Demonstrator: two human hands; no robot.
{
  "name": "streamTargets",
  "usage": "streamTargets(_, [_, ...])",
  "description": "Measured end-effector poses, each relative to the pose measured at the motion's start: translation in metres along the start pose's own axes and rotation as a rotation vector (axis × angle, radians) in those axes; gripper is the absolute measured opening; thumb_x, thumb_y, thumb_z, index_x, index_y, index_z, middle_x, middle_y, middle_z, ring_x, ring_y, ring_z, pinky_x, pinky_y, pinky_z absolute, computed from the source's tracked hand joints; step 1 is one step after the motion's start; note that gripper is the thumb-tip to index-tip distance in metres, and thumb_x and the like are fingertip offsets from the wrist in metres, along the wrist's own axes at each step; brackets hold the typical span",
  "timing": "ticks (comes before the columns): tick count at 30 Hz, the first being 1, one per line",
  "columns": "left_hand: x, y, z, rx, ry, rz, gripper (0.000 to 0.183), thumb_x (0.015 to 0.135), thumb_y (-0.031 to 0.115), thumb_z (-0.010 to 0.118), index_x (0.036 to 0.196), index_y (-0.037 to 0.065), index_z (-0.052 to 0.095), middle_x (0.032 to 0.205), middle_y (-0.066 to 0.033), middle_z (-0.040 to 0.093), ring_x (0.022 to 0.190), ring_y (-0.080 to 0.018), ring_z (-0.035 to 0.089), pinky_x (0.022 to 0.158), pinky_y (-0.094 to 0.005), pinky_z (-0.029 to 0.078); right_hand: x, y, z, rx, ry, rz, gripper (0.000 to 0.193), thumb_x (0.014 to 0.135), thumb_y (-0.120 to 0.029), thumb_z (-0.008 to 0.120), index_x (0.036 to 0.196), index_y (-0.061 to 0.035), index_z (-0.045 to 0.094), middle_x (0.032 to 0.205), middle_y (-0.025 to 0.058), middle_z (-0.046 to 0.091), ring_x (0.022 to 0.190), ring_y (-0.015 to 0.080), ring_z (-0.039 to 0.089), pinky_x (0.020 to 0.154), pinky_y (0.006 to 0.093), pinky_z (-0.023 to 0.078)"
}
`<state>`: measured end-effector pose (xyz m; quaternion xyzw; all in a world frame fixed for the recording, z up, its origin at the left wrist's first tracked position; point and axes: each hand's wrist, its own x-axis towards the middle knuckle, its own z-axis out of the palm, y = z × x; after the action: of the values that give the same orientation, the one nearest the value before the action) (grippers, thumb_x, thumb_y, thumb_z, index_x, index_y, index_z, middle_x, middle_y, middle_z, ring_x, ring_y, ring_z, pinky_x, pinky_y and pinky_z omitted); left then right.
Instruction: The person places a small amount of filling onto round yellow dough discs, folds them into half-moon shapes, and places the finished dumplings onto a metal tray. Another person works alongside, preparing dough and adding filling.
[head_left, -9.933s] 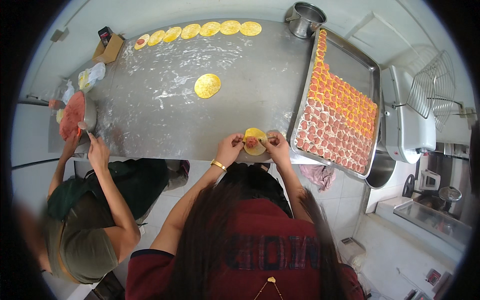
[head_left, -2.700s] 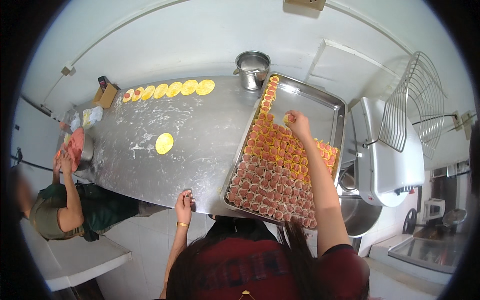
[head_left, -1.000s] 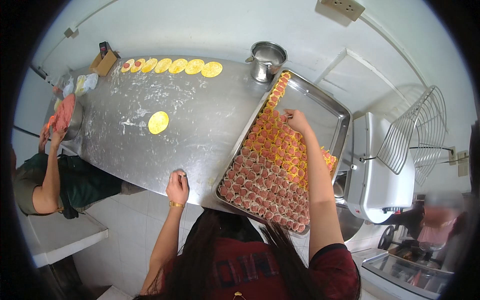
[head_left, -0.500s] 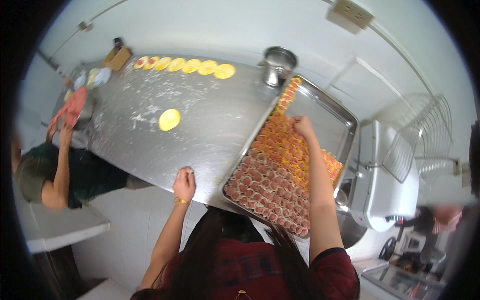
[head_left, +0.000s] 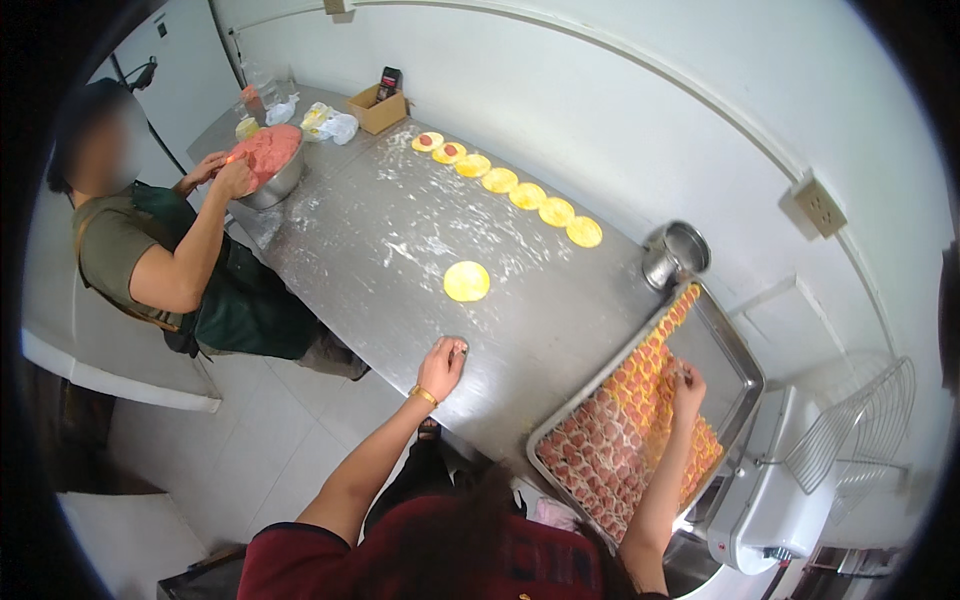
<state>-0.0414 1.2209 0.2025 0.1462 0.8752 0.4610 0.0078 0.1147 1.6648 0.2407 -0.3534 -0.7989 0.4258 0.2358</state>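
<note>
My left hand [head_left: 443,365], with a gold band on the wrist, rests on the near edge of the steel table [head_left: 350,235]. Its fingers are curled, and whatever they may hold is hidden. Beyond it lies a round yellow wrapper [head_left: 466,281]. To the right, my right hand [head_left: 685,388] is over a metal tray [head_left: 748,350], at the border of the dumplings. Its fingers are pinched, with anything between them too small to name. Meat-topped dumplings [head_left: 600,440] in pale and yellow wrappers fill much of the tray in close rows.
Along the wall runs a row of several yellow wrappers [head_left: 527,196], two topped with meat. A steel pot [head_left: 675,254] stands behind the tray; a white machine [head_left: 765,500] is on its right. At left a co-worker [head_left: 165,260] handles a bowl of pink filling [head_left: 270,160].
The view has turned left, so the table and tray sit further right and the co-worker shows more fully. My left hand stays at the table edge and my right over the tray.
</note>
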Motion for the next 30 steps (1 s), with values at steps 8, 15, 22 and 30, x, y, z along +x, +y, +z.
streamTargets(8, [0.181, -0.073, -0.05, -0.015, 0.192, 0.071, 0.017, 0.082, 0.012, 0.055, 0.093, -0.001, 0.057, 0.091, -0.0202, 0.058, 0.091, -0.0376, 0.054, 0.079, -0.0432, 0.044, -0.075, -0.109, 0.17, -0.076, -0.196, -0.321, 0.025, 0.08, 0.001, 0.054, 0.104, 0.0005, 0.06, 0.101, 0.0154, 0.057, 0.095, 0.0271, 0.055, 0.083, 0.0364, 0.045])
streamTargets(15, [0.356, -0.112, -0.063, 0.136, 0.251, -0.074, 0.019, 0.08, 0.019, 0.061, 0.091, 0.004, 0.062, 0.092, -0.0191, 0.06, 0.091, -0.036, 0.056, 0.081, -0.0428, 0.045, -0.102, -0.12, 0.276, -0.383, -0.055, -0.42, 0.038, 0.079, 0.002, 0.05, 0.117, -0.001, 0.051, 0.12, 0.0228, 0.045, 0.111, 0.0396, 0.044, 0.096, 0.0442, 0.037])
streamTargets(22, [0.463, -0.12, -0.041, 0.24, 0.33, -0.162, 0.032, 0.077, 0.021, 0.067, 0.105, 0.009, 0.057, 0.108, -0.0175, 0.051, 0.098, -0.0347, 0.056, 0.082, -0.0432, 0.048, -0.098, -0.119, 0.277, -0.466, -0.107, -0.393, 0.04, 0.077, 0.001, 0.048, 0.117, 0.0003, 0.05, 0.118, 0.0256, 0.046, 0.11, 0.0412, 0.045, 0.096, 0.0471, 0.036])
streamTargets(30, [0.504, -0.127, -0.028, 0.413, 0.369, -0.213, 0.031, 0.079, 0.028, 0.064, 0.106, 0.014, 0.06, 0.107, -0.013, 0.053, 0.095, -0.0292, 0.059, 0.079, -0.0405, 0.048, -0.095, -0.129, 0.275, -0.496, -0.14, -0.342, 0.046, 0.071, 0.001, 0.05, 0.117, -0.001, 0.049, 0.12, 0.0241, 0.046, 0.112, 0.0402, 0.044, 0.097, 0.0468, 0.034])
